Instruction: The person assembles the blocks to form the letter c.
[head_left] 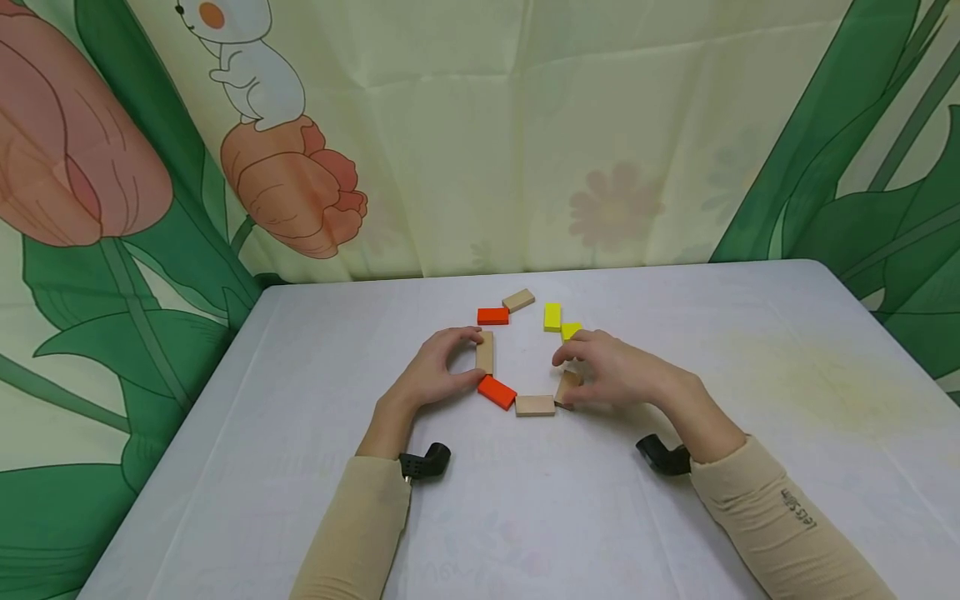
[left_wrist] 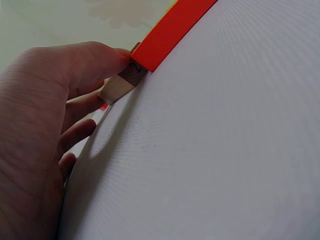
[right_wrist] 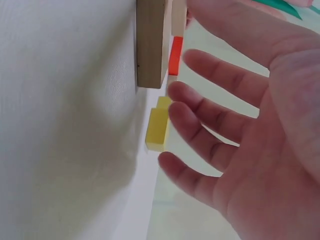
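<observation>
Lengthwise between the thumb and forefinger of my left hand is a plain wooden block; the left wrist view shows that pinch at the end of the wooden block. Its near end meets an orange-red block. A second plain block follows, then a tilted wooden block by my right hand. That hand's fingers are spread and loosely bent, and its thumb lies over part of the tilted block. In the right wrist view the fingertips stand apart from the wooden block.
Beyond the hands lie another orange-red block, an angled wooden block and a yellow block. A second yellow block is partly hidden by the right fingers. The white-covered table ends at a printed curtain.
</observation>
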